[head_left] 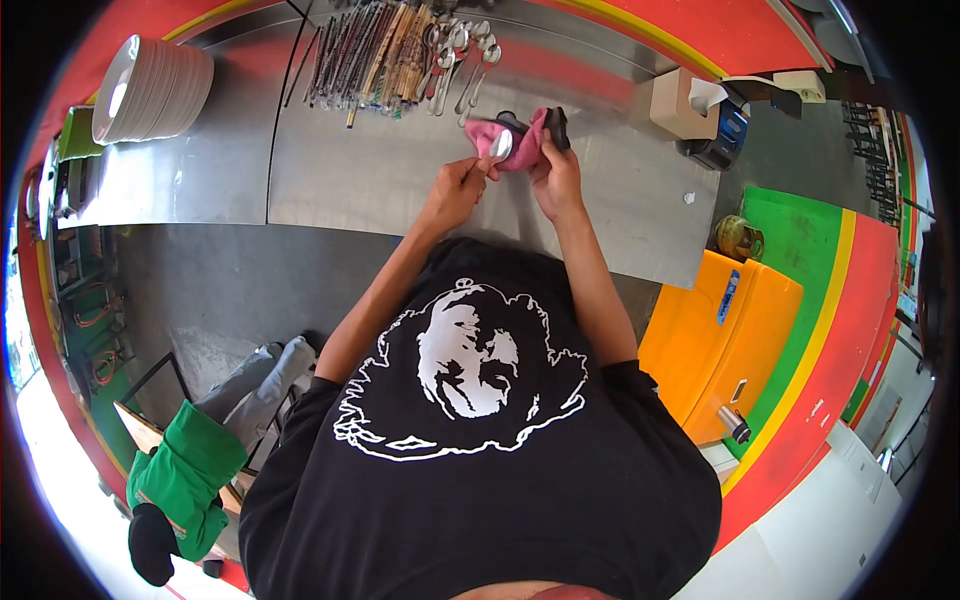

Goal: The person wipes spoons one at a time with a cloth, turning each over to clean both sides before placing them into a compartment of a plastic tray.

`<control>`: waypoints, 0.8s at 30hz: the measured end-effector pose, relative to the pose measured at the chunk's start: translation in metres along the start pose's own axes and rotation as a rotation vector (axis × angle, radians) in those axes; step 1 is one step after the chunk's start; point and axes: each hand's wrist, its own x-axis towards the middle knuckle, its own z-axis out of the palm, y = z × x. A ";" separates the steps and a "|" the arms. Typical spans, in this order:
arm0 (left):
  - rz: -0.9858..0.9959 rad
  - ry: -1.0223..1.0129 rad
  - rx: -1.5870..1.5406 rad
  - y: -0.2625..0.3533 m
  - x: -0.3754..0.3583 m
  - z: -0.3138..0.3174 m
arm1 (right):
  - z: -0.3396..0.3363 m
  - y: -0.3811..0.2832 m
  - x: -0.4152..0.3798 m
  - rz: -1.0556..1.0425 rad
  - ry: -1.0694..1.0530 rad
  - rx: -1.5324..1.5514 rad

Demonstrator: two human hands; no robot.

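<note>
Over the steel counter (400, 190), my left hand (462, 187) pinches a metal spoon (502, 146) near its handle, with the bowl pointing up. A pink cloth (524, 150) with dark edges lies behind and beside the spoon's bowl. My right hand (556, 182) grips the bunched cloth from the right side, thumb against it. Farther back on the counter, several spoons (462, 50) lie side by side. To their left is a row of chopsticks (365, 55), many in patterned or printed colours.
A stack of white plates (160, 88) stands at the counter's far left. At the right are a tissue box (684, 103) and a dark blue device (728, 135). An orange cabinet (715, 345) is at my right. Behind me on the left, a person in green (190, 470) sits.
</note>
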 end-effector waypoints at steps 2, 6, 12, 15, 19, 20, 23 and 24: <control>-0.075 -0.148 -0.212 -0.001 -0.001 -0.001 | 0.003 -0.006 -0.008 0.093 -0.104 0.098; -0.185 -0.259 -0.363 0.004 -0.006 0.000 | -0.003 -0.002 -0.016 0.163 -0.256 -0.062; 0.141 -0.088 0.165 0.000 -0.011 0.003 | -0.009 0.016 -0.009 0.034 -0.019 -0.162; 0.097 -0.069 0.236 0.010 -0.012 0.002 | -0.012 0.021 -0.003 0.016 0.022 -0.105; 0.152 -0.080 0.112 0.012 -0.005 0.002 | -0.018 0.022 0.005 0.005 0.113 0.117; 0.143 -0.077 0.084 0.015 -0.004 0.002 | -0.026 0.023 0.008 0.011 0.086 0.192; 0.094 -0.029 0.019 0.027 0.002 0.003 | -0.026 0.012 -0.002 0.115 -0.042 0.247; 0.056 0.001 0.012 0.029 0.003 0.005 | -0.016 0.009 -0.010 0.150 -0.095 0.221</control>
